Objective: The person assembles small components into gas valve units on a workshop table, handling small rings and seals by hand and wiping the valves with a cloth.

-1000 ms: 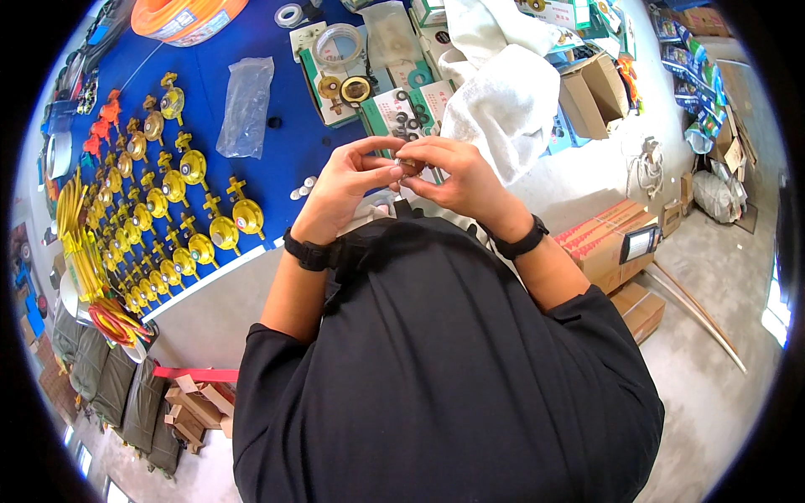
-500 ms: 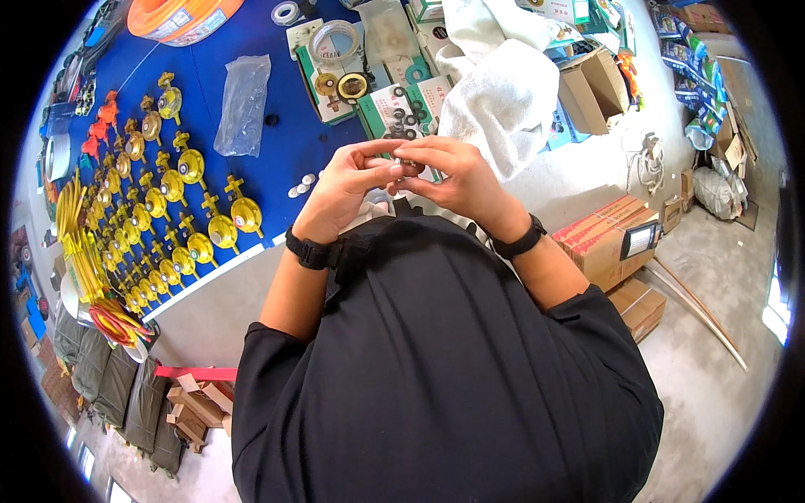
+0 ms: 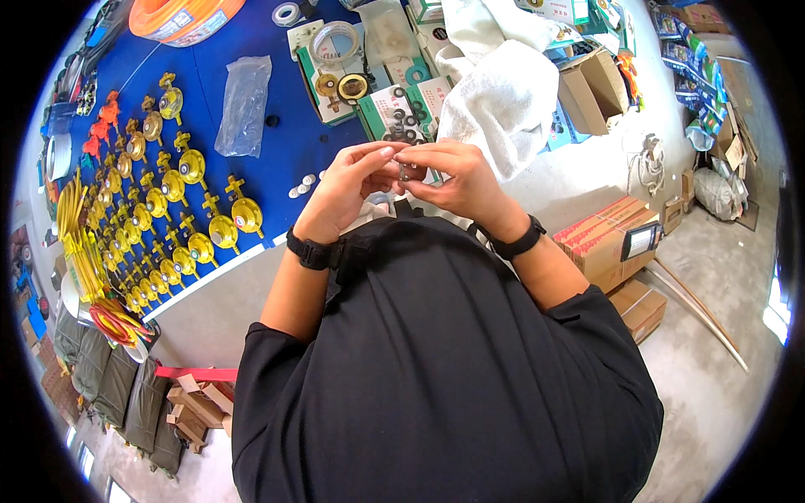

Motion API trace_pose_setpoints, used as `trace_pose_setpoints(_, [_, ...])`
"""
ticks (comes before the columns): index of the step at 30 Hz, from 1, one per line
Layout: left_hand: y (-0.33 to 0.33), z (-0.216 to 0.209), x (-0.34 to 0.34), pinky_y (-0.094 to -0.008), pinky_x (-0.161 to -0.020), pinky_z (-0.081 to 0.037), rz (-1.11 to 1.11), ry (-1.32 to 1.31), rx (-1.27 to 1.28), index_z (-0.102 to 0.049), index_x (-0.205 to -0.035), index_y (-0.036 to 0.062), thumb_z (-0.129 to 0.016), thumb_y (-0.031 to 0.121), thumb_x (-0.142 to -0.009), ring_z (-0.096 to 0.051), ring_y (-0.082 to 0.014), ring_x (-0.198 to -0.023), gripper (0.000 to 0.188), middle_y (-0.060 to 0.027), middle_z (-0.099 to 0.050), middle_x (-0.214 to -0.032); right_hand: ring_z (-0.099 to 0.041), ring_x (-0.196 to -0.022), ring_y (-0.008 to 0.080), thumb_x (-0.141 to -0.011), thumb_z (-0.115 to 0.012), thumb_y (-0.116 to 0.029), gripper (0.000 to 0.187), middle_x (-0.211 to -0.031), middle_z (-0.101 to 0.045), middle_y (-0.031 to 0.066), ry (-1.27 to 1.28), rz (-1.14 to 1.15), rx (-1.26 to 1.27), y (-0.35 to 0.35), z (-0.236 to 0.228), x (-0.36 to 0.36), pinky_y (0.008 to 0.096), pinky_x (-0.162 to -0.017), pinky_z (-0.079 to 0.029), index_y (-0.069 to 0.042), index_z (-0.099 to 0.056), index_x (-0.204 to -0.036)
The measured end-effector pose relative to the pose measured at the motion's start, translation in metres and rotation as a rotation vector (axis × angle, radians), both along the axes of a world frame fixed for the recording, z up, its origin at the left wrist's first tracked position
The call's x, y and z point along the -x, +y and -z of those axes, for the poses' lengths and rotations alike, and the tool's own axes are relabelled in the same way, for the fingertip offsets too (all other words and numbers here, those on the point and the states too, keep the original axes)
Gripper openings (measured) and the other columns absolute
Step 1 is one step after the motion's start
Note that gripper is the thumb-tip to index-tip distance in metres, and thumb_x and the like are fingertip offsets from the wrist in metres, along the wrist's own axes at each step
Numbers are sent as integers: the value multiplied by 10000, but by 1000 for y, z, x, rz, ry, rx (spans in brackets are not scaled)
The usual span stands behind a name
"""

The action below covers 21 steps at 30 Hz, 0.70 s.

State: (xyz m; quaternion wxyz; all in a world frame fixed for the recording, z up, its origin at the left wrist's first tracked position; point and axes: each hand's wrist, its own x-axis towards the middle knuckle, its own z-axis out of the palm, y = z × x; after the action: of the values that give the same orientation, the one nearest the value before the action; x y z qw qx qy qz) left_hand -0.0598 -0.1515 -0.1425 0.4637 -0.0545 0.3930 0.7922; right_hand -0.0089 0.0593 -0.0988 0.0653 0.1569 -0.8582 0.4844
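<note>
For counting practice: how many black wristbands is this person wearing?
2. The left wristband sits below the left hand; the right wristband sits below the right hand. Both hands pinch a small dark part. None seems hidden.

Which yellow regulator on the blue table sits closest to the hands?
The yellow regulator at the near right end of the rows, beside the small white discs; all others lie farther left.

Surface: a long blue-topped surface (image 3: 277,142) with a pale front edge, running from upper right to lower left.
Floor: bare grey concrete floor (image 3: 704,394), dusty.
Right side: brown cardboard boxes (image 3: 616,243) stacked on the floor, a wooden stick (image 3: 700,314) lying beside them.
Lower left: folded dark green sacks (image 3: 101,381) and small wooden blocks (image 3: 197,402).
Light: bright daylight, strongest at the right edge.
</note>
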Motion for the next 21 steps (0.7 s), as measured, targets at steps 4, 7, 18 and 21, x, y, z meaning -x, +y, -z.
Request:
trace_pose_setpoints(4, [1, 3, -4, -273, -806, -571, -5, 40, 9, -684, -1278, -41, -637, 189, -1037, -720, -157, -843, 337, -96, -762, -988, -741, -827, 236, -729, -889, -92, 362, -1003, -782, 99, 15, 5, -27, 2, 1, 0, 332, -736, -578, -58, -773, -1070])
trace_pose_setpoints(7, [1, -3, -5, -272, -812, -568, 35, 42, -1, -715, -1211, -50, -653, 178, -1027, -717, -154, -853, 299, -112, -769, -1018, -735, -832, 204, -744, -887, -44, 407, -1046, -783, 107, -7, 10, 58, 2, 4, -1, 307, -744, -571, -43, -767, -1133])
trace_pose_setpoints(18, [-3, 7, -12, -280, -813, -575, 21, 49, -42, -734, -1149, -70, -704, 137, -989, -723, -146, -862, 263, -125, -772, -1000, -769, -841, 176, -785, -858, -86, 416, -1097, -784, 134, -224, 31, 165, -5, 4, -10, 291, -733, -601, -61, -772, -1191])
trace_pose_setpoints(21, [-5, 12, -13, -278, -807, -577, 9, 43, -40, -734, -1158, -65, -715, 129, -980, -732, -151, -864, 265, -125, -773, -998, -773, -845, 159, -790, -858, -91, 411, -1076, -787, 139, -289, 41, 152, -7, -1, -10, 283, -745, -610, -57, -771, -1190])
